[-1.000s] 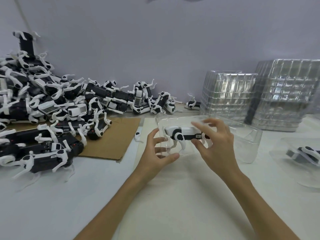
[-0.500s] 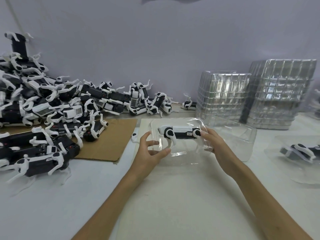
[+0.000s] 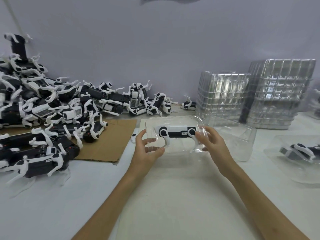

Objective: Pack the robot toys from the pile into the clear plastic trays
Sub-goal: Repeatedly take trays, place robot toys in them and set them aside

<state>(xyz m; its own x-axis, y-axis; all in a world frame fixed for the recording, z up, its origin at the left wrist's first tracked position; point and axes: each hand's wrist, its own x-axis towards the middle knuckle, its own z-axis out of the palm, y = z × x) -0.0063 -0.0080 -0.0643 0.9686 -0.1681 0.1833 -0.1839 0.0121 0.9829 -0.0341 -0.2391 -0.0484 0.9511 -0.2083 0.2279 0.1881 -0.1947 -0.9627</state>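
While the left hand (image 3: 147,149) and right hand (image 3: 211,144) pinch the ends of the clear tray (image 3: 173,119), the robot toy (image 3: 176,133) lies longways between them, as near one hand as the other.

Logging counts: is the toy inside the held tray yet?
Inside: the robot toy lies within the clear tray, gripped by left hand and right hand.
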